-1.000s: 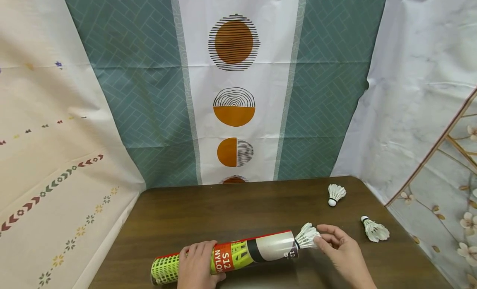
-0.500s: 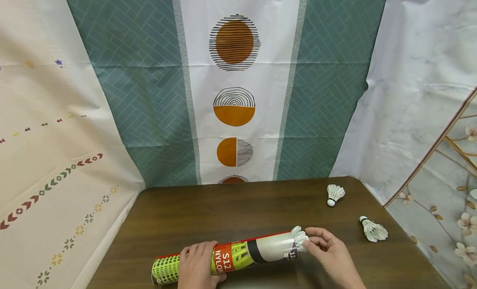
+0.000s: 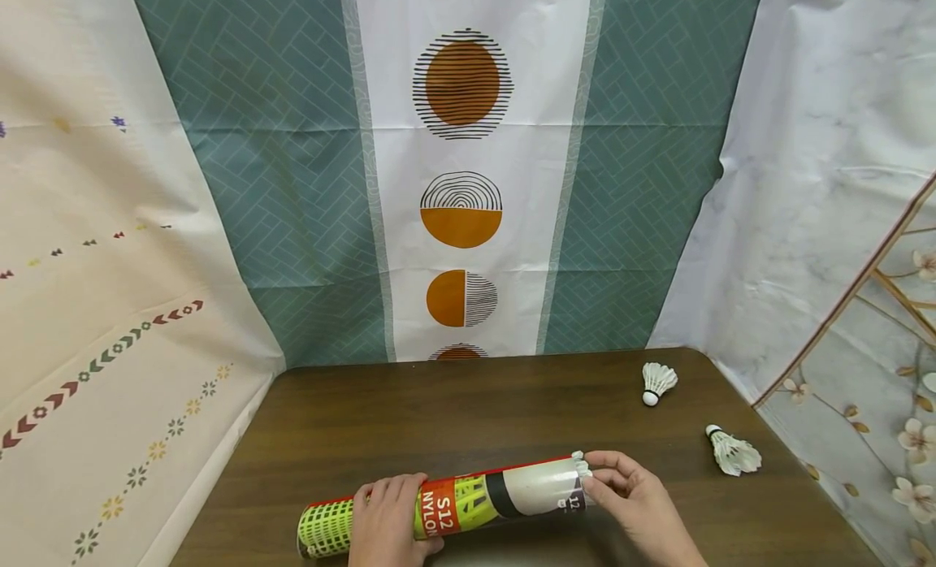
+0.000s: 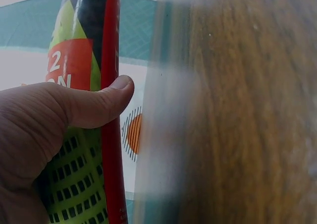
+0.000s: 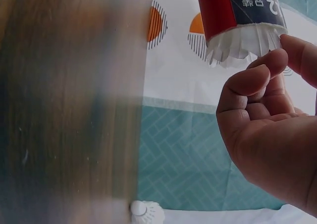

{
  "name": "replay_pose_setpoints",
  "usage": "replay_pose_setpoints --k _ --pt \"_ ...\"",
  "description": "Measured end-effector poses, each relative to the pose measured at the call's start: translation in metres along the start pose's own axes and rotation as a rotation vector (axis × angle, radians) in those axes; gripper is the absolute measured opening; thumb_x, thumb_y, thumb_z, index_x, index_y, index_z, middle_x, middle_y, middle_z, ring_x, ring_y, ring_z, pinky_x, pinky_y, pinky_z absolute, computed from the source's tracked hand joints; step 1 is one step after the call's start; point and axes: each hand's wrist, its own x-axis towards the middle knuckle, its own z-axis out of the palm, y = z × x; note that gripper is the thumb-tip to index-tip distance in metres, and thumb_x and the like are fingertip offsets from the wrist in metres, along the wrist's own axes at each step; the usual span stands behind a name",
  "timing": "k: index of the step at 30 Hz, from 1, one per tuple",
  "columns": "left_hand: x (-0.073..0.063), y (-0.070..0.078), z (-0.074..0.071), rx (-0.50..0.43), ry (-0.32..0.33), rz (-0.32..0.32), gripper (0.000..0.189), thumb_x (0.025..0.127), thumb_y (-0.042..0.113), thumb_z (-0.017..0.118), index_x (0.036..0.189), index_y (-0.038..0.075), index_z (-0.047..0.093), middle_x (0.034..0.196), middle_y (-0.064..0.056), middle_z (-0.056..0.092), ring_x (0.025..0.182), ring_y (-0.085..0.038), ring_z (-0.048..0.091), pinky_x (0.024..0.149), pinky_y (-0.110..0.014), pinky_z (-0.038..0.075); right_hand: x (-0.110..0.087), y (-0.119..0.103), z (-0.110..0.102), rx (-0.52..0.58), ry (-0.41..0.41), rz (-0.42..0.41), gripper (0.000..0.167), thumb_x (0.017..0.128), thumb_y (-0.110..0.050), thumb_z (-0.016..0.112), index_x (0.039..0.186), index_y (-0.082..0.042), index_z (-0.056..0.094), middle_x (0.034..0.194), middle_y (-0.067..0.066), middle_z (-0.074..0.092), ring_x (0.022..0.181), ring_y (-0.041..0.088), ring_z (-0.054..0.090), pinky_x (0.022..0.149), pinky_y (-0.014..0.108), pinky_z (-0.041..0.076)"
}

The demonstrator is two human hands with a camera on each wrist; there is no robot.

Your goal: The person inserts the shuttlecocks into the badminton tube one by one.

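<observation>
Dark brown wood-grained table (image 3: pixel 453 413), its corners rounded, is enclosed by three printed fabrics: a cream cloth (image 3: pixel 132 307) on the left, a teal-and-white cloth (image 3: pixel 300 193) behind, and a marble-patterned cloth (image 3: pixel 819 161) on the right. On the cloth behind, four orange round motifs can be counted, the lowest cut off by the table's edge.

One cylindrical tube (image 3: pixel 442 502) is held on its side across the near part of the table. Its smooth, glossy wall is printed in lime, red, black and white, with "S12 NYLON" on the label. At its right-hand mouth one inserted shuttlecock (image 5: pixel 242 43) is seen, sunk so deep that only the pleated white rim of its skirt is left showing. Whether others are contained farther in cannot be told.

The tube is gripped firmly near its left end by the left hand (image 3: pixel 391 518), thumb and fingers being wrapped around the wall. By the right hand (image 3: pixel 639 506) the inserted shuttlecock is held at the rim in a narrow pinch, the fingers bent.

Two more shuttlecocks are left lying loose at the right: a far shuttlecock (image 3: pixel 660 378), its rounded white base turned toward the person, and a near shuttlecock (image 3: pixel 737 453), its ragged skirt spread toward the right edge.
</observation>
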Motion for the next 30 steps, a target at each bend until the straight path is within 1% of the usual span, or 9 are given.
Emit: replay_pose_setpoints --k 3,10,12,14,18,21,26,30 --pt "0.0003 0.0004 0.0001 0.003 0.001 -0.004 0.09 0.055 0.052 0.105 0.13 0.019 0.068 0.12 -0.002 0.073 0.111 -0.03 0.067 0.098 -0.062 0.047 -0.0001 0.0003 0.0024 0.009 -0.004 -0.002 0.04 0.105 -0.013 0.069 0.138 0.007 0.058 0.103 -0.003 0.081 0.093 0.001 0.071 0.083 0.019 0.056" --pt "-0.0003 0.0012 0.0001 0.016 0.043 -0.007 0.09 0.051 0.049 0.106 0.128 0.019 0.068 0.118 -0.002 0.073 0.11 -0.029 0.067 0.098 -0.061 0.048 -0.0024 0.0015 0.0051 0.0 -0.021 -0.051 0.036 0.107 -0.011 0.064 0.136 0.008 0.058 0.104 -0.006 0.08 0.096 -0.001 0.069 0.084 0.017 0.054" --pt "-0.0003 0.001 0.0003 0.015 0.046 -0.007 0.09 0.051 0.049 0.106 0.128 0.02 0.068 0.118 -0.002 0.073 0.11 -0.029 0.067 0.098 -0.061 0.047 -0.0032 0.001 0.0053 0.001 -0.021 -0.047 0.036 0.108 -0.012 0.064 0.137 0.007 0.057 0.104 -0.006 0.08 0.096 -0.001 0.068 0.084 0.017 0.054" --pt "-0.0002 0.0009 0.0006 0.014 0.043 -0.007 0.09 0.052 0.049 0.106 0.128 0.02 0.068 0.118 -0.001 0.073 0.11 -0.029 0.067 0.098 -0.061 0.047 -0.0036 0.0004 0.006 0.007 -0.014 -0.033 0.037 0.107 -0.013 0.065 0.138 0.007 0.057 0.105 -0.005 0.08 0.096 0.0 0.069 0.084 0.019 0.055" --pt "0.0 0.0005 0.0012 0.011 0.036 -0.009 0.09 0.052 0.049 0.106 0.128 0.019 0.068 0.118 -0.002 0.073 0.11 -0.029 0.067 0.097 -0.061 0.047 -0.0035 -0.0007 0.0086 0.025 0.0 0.003 0.044 0.101 -0.011 0.074 0.138 0.006 0.057 0.104 -0.004 0.078 0.092 0.005 0.07 0.081 0.022 0.058" --pt "0.0002 0.0007 0.0009 0.006 0.022 -0.011 0.091 0.052 0.05 0.106 0.129 0.019 0.068 0.119 -0.003 0.073 0.11 -0.03 0.067 0.097 -0.061 0.047 -0.0036 -0.0002 0.0099 0.018 0.001 0.005 0.048 0.097 -0.009 0.078 0.138 0.008 0.057 0.102 -0.005 0.077 0.088 0.006 0.069 0.078 0.022 0.059" --pt "0.0002 0.0013 -0.0001 -0.001 0.0 -0.015 0.09 0.054 0.051 0.105 0.129 0.019 0.068 0.119 -0.003 0.073 0.111 -0.031 0.066 0.097 -0.061 0.047 -0.0041 0.0016 0.0101 0.012 -0.006 -0.008 0.05 0.098 -0.009 0.077 0.14 0.008 0.055 0.1 -0.005 0.078 0.089 0.004 0.069 0.079 0.021 0.058" --pt "0.0001 0.0013 -0.0004 0.0 -0.001 -0.016 0.09 0.054 0.051 0.105 0.129 0.019 0.068 0.119 -0.003 0.073 0.111 -0.03 0.067 0.097 -0.06 0.047 -0.0046 0.0033 0.0104 0.008 -0.01 -0.036 0.049 0.099 -0.008 0.076 0.14 0.007 0.054 0.1 -0.004 0.078 0.089 0.004 0.07 0.079 0.022 0.058"
